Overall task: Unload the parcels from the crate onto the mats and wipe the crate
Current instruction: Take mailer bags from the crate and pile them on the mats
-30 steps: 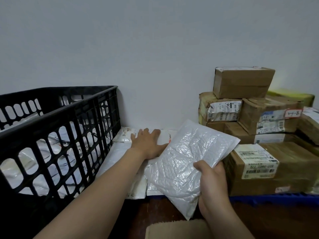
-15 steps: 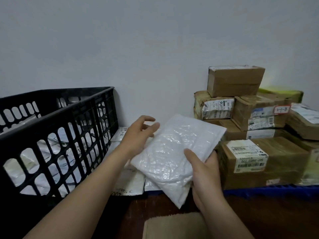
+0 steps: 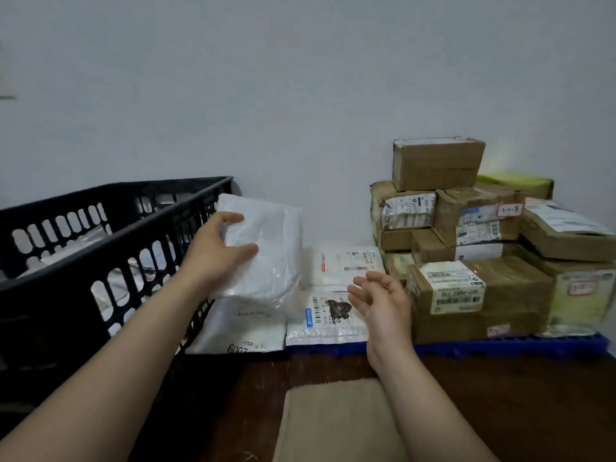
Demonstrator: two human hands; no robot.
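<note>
Head view puts my left hand (image 3: 218, 250) up beside the black crate (image 3: 110, 248), fingers and thumb clamped on a white plastic parcel (image 3: 266, 251) that I hold upright, off the surface, just to the right of the crate's near corner. My right hand (image 3: 380, 303) is free, palm turned inward with the fingers spread loosely, hovering above the flat mailers (image 3: 336, 288) that lie on the blue mat (image 3: 500, 348). Those mailers are white with printed labels facing up, set side by side between the crate and the stack of cardboard boxes (image 3: 466, 248). The boxes are piled several high against the wall on the right part of the mat, with a labelled one (image 3: 466, 295) at the front, just beside my right hand. Through the crate's slotted wall I can see more white parcels (image 3: 66, 241) inside it. A tan cloth (image 3: 336, 425) lies on the dark wooden worktop (image 3: 516, 405) in front of me, between my two forearms.
</note>
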